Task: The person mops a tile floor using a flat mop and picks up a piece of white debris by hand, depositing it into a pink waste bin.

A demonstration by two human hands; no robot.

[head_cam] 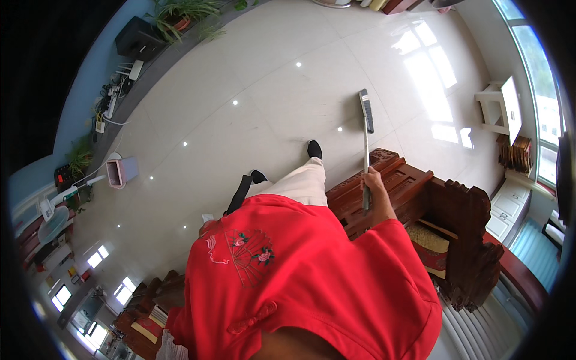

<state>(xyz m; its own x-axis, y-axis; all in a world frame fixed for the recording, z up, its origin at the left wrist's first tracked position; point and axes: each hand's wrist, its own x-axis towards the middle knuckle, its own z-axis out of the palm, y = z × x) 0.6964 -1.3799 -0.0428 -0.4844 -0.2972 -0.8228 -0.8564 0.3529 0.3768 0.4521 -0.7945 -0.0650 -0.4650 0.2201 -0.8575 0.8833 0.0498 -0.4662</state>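
My right hand (372, 178) is closed around the pale handle of a long-handled brush (366, 135). The brush head (366, 110), with dark grey bristles, is at the far end, over the glossy tiled floor (270, 90). The handle's grey end sticks out below the hand, over the carved wooden bench. My left hand (204, 228) shows only in small part at the left edge of the red top; its fingers are mostly hidden. Near it are a small white thing (207, 218) and a black, flat, bar-like object (239, 195), whose link to the hand is unclear.
A carved wooden bench (405, 180) stands close on the right. A pink and lilac waste bin (123, 172) is at the left. Potted plants (180, 18), a power strip (111, 105) and cables line the left ledge. A small white cabinet (495, 105) is beneath the window.
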